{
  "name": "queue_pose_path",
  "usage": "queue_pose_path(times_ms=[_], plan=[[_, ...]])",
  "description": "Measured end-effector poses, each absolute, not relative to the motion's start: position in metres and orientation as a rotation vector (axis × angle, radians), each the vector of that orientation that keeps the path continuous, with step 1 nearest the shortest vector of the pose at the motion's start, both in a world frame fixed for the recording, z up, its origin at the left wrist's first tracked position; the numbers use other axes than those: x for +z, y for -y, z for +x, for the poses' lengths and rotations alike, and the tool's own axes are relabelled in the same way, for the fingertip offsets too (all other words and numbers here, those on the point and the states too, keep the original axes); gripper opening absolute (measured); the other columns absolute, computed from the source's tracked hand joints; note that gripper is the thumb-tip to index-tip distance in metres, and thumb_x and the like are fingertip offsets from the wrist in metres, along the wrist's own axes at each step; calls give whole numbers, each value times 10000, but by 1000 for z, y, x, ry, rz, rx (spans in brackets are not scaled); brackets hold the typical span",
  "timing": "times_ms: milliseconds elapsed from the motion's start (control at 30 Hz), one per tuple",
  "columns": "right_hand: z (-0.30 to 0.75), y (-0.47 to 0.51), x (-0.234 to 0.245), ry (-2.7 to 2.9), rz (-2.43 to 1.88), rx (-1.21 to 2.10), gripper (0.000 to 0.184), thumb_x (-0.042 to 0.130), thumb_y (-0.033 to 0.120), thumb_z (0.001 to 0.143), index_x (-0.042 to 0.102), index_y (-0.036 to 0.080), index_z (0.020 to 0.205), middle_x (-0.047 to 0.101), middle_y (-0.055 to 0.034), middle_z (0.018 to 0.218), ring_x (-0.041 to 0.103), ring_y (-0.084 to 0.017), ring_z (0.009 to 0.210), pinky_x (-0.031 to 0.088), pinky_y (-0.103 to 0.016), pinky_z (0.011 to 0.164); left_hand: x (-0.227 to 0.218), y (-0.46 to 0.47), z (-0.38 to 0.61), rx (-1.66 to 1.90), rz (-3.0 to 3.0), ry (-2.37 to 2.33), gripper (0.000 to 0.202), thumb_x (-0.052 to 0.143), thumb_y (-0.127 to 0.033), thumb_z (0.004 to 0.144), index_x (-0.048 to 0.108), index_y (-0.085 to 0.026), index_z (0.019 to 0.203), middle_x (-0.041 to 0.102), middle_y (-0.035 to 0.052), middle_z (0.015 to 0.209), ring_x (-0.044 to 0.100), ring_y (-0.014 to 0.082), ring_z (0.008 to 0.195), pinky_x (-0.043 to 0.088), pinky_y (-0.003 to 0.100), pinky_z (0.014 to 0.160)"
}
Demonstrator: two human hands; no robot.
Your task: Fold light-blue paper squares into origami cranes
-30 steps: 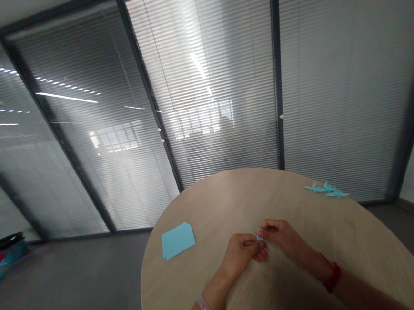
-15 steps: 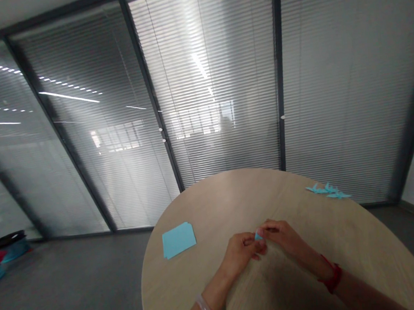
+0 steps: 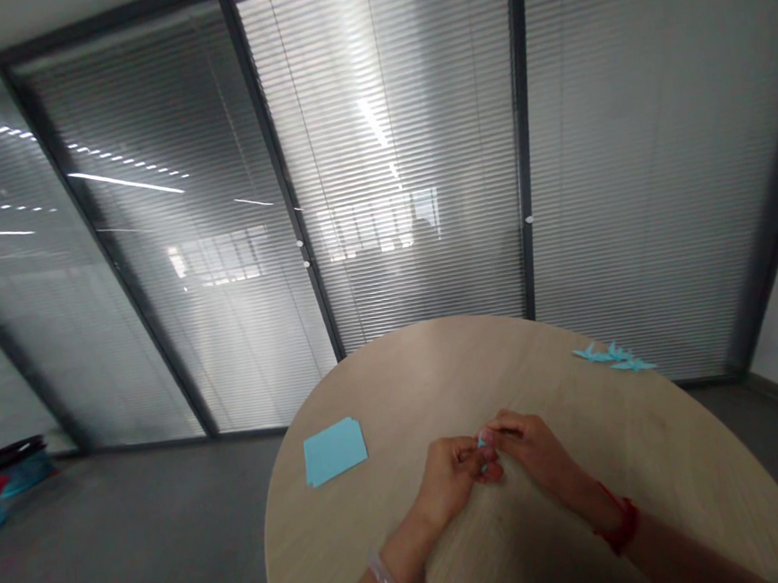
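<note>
Between my fingertips is a small piece of folded blue paper [image 3: 482, 443], mostly hidden by the fingers. My left hand [image 3: 452, 471] pinches it from the left, with a pale bangle on that wrist. From the right, my right hand [image 3: 526, 442] grips it between thumb and fingers; a red band circles this wrist. Both hands are close together, low over the round wooden table [image 3: 422, 370]. A stack of blue paper sheets [image 3: 335, 452] lies to the left of my left hand.
Several folded blue paper figures [image 3: 613, 356] with pointed tips lie by the table's far right edge. Glass panels with blinds [image 3: 391, 148] stand behind the table. Blue containers [image 3: 19, 469], one with a red top beside it, sit on the floor far left.
Less of the blue paper's face shows between my fingers now, and its visible part looks narrower. My hands have barely moved; the view has shifted slightly.
</note>
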State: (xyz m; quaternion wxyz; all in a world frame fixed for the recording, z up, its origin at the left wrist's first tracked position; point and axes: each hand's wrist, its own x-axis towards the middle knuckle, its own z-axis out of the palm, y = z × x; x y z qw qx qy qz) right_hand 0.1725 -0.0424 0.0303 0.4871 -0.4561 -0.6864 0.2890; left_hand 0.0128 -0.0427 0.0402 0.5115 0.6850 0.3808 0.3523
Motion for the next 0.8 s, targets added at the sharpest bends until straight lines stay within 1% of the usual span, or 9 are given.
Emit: queue_pose_path(times_ms=[133,267,433,500,633,800], plan=[[171,44,33,1633,-1093,771,326,575,432,796,676,179,617,622,-23,634,575,-175,652,423,-271,635,44,46,13,869,1676,-957,391,536,-475,770,669,-132,638,682,73,622,585,161,569,456,277,630],[169,43,34,1566,-1082,859,351,593,493,770,672,177,638,640,-30,636,579,-187,652,434,-280,626,41,46,12,896,1768,-994,330,485,-399,822,645,-151,676,663,48,601,578,158,561,441,256,599],[168,43,34,1547,-1047,861,385,580,525,784,638,184,615,630,-21,635,569,-177,652,441,-274,643,35,43,12,946,1976,-1048,287,416,-318,883,627,-170,758,613,10,560,568,151,560,423,242,620],[168,44,35,1539,-1047,855,382,581,524,783,634,186,615,621,-20,638,566,-174,650,441,-274,643,35,43,12,947,1977,-1040,286,409,-324,891,620,-170,775,612,12,567,572,154,567,424,242,624],[170,44,35,1490,-1058,833,369,588,525,774,662,179,668,636,-32,677,574,-183,678,447,-280,653,37,43,13,950,1904,-1020,290,445,-367,875,600,-172,726,655,39,630,600,169,622,438,252,657],[174,41,36,1435,-1094,808,367,598,530,763,682,175,719,677,-47,734,596,-197,722,457,-289,686,38,44,11,942,1777,-990,286,478,-388,845,597,-165,710,664,50,621,609,173,605,445,256,622]])
